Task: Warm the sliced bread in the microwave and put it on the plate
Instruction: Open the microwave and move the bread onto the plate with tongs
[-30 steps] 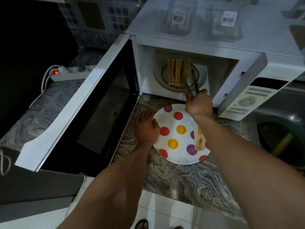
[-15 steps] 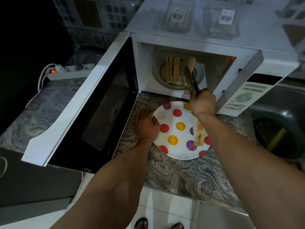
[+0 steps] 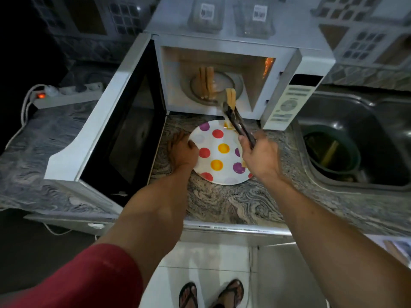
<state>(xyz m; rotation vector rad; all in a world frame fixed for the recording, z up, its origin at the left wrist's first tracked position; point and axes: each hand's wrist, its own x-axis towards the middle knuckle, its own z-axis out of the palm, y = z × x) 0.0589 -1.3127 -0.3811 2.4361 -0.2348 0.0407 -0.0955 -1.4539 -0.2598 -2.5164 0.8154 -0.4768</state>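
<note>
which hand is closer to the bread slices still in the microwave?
Right. The right hand holds tongs in front of the open microwave, below the standing slices. The left hand rests at the plate edge.

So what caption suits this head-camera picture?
Right hand lifts bread slice with tongs toward dotted plate.

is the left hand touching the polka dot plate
Touching: the head view shows the left hand pressed flat against the left rim of the round white polka-dot plate.

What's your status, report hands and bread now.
Right hand grip shut on tongs, bread slice clamped at microwave mouth. Left hand steadies plate. Slices remain inside. Path clear.
</note>
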